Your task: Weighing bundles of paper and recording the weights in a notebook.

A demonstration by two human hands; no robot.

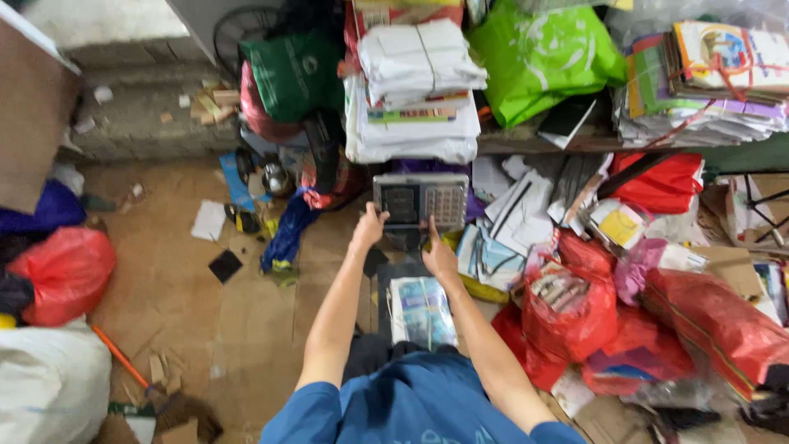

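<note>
1. Already, a flat bundle of printed papers tied with string [422, 311] lies on the dark platform of the floor scale [385, 284], directly below my arms, so I judge the loading step done.

2. My left hand [369, 226] grips the lower left corner of the grey display head with its dark screen and pale keypad [420, 200], fingers curled onto its edge.

3. My right hand [440, 253] sits just under the head's lower right corner, near the keypad, with a finger raised toward the keys; I cannot tell whether it presses one.

4. By my reckoning, what is left is the reading itself: the screen looks dark from here, and I cannot make out any figure on it.

5. More tied stacks wait around me: a tall white paper bundle [415, 90] behind the display head, a stack of coloured booklets bound with red string [707, 82] to the far right, and loose sheets between them.

6. Red plastic bags stuffed with paper [567, 308] crowd the floor just right of the scale, another red bag [66, 271] lies well apart on my left, and a bright green bag [542, 53] sits up behind.
</note>
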